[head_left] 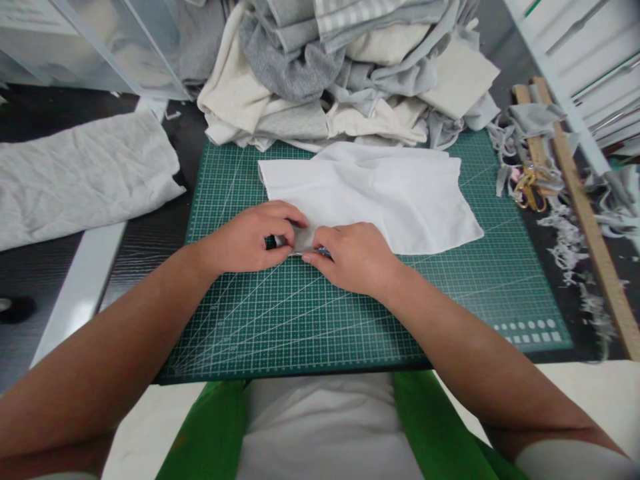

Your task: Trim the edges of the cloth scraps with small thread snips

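Grey-and-cream cloth pile (300, 73) covered far edge of green gridded mat (310, 327), which extended nearward from white fabric sheet (360, 193), near edge pinched by curled left hand (255, 240), right hand (357, 259) closed around mostly hidden bluish object (325, 252).

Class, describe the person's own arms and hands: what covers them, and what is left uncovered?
The left hand and right hand wear no gloves. The forearms are bare, with no watch or bracelet showing. A whitish sleeve ends in a curved edge above the right elbow.
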The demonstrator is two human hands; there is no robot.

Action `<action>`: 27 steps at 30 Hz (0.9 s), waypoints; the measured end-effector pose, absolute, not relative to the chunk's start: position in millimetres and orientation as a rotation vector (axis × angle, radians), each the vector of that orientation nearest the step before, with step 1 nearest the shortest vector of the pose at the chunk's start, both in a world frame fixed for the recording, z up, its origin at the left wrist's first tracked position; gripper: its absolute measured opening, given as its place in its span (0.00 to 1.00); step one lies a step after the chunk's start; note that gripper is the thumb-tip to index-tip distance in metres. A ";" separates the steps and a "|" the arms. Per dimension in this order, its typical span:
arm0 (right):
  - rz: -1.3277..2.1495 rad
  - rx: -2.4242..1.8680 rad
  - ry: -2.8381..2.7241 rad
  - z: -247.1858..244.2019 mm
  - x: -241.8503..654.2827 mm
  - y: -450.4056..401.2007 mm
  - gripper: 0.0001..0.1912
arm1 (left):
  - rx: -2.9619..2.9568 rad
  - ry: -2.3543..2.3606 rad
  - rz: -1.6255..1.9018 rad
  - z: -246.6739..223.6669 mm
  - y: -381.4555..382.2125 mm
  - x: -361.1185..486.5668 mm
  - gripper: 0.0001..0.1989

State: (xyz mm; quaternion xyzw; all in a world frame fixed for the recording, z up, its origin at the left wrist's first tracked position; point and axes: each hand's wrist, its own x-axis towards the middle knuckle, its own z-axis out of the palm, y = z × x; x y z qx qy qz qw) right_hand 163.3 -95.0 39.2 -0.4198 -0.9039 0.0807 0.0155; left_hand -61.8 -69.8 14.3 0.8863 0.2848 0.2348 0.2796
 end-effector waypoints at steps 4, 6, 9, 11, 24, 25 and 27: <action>0.252 -1.329 -2.874 41.0 158.7 -95.6 0.19 | 2.377 0.776 0.614 15.2 -70.1 -61.6 0.04; 0.257 -1.343 -2.885 41.8 157.2 -95.6 0.19 | 2.378 0.772 0.616 15.3 -70.2 -61.5 0.04; 0.266 -1.358 -2.895 42.5 156.2 -95.8 0.19 | 2.380 0.773 0.617 15.1 -70.1 -61.6 0.04; 0.265 -1.362 -2.900 42.7 156.0 -96.5 0.19 | 2.380 0.777 0.615 14.9 -70.0 -61.5 0.04; 0.212 -1.337 -2.945 43.3 152.4 -95.5 0.18 | 2.374 0.769 0.613 15.2 -69.8 -61.1 0.05; 0.211 -1.326 -2.944 42.8 152.5 -95.1 0.18 | 2.376 0.769 0.612 15.2 -69.7 -61.1 0.05; 0.210 -1.316 -2.936 42.0 153.2 -94.6 0.18 | 2.381 0.771 0.608 15.2 -69.6 -61.2 0.05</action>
